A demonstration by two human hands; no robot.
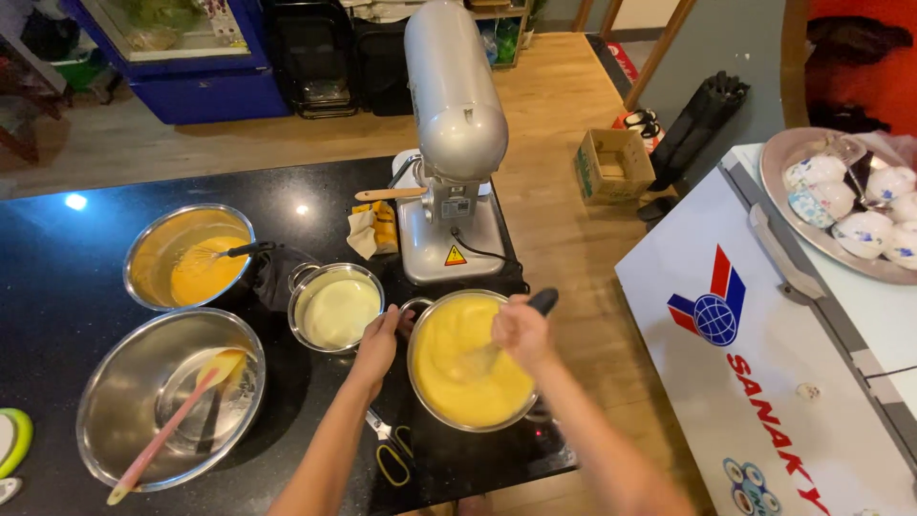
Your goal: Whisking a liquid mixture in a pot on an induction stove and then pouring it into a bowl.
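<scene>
View from above a black counter (57, 287). At the centre, a steel bowl of yellow batter (468, 368) sits near the counter's front edge. The right hand (521, 330), at the bowl's 1 o'clock rim, is clenched around the black handle of a whisk (541, 303) whose wires dip into the batter. The left hand (377, 342), at the bowl's 9 o'clock, grasps the rim. At 12 o'clock from the bowl stands a grey stand mixer (454, 143), with a small yellow triangular warning label (456, 256) on its base. At 3 o'clock, beside the counter, a white chest freezer (764, 363) carries a red-and-blue emblem with a globe and slanted red lettering. A small open cardboard box (614, 164) lies on the wooden floor at 1 o'clock.
</scene>
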